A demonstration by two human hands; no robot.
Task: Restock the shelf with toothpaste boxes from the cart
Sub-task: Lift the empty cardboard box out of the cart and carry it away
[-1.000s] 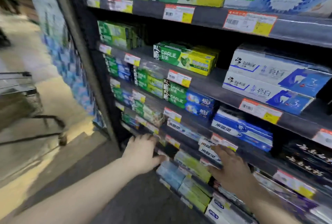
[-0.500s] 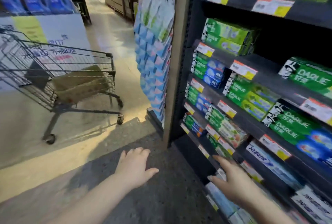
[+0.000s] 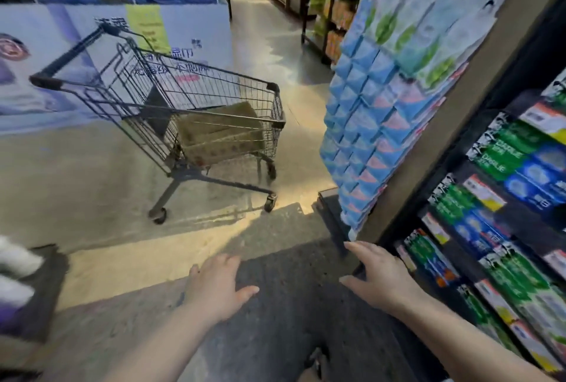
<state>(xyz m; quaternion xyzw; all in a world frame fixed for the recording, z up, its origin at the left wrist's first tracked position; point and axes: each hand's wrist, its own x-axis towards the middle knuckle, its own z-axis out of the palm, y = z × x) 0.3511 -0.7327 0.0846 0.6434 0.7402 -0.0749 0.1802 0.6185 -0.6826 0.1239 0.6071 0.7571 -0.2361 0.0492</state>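
A wire shopping cart (image 3: pixel 269 105) stands on the pale floor left of centre, with a brown cardboard box (image 3: pixel 220 133) inside it. On the right runs the dark shelf (image 3: pixel 520 219) stocked with green and blue toothpaste boxes (image 3: pixel 502 154). My left hand (image 3: pixel 214 283) hovers low over the dark floor, fingers spread, holding nothing. My right hand (image 3: pixel 376 274) is also spread and empty, just left of the shelf's bottom corner. The cart is well beyond both hands.
Blue and green hanging packets (image 3: pixel 376 105) cover the shelf's end panel. A large blue-and-white display stand (image 3: pixel 92 44) with blue bottles on top stands behind the cart. An aisle (image 3: pixel 263 29) runs back between displays. White packs (image 3: pixel 15 259) lie at the far left.
The view has swung left from the shelf toward the cart. Both hands have come off the lower shelf rows and now hover empty over the floor.
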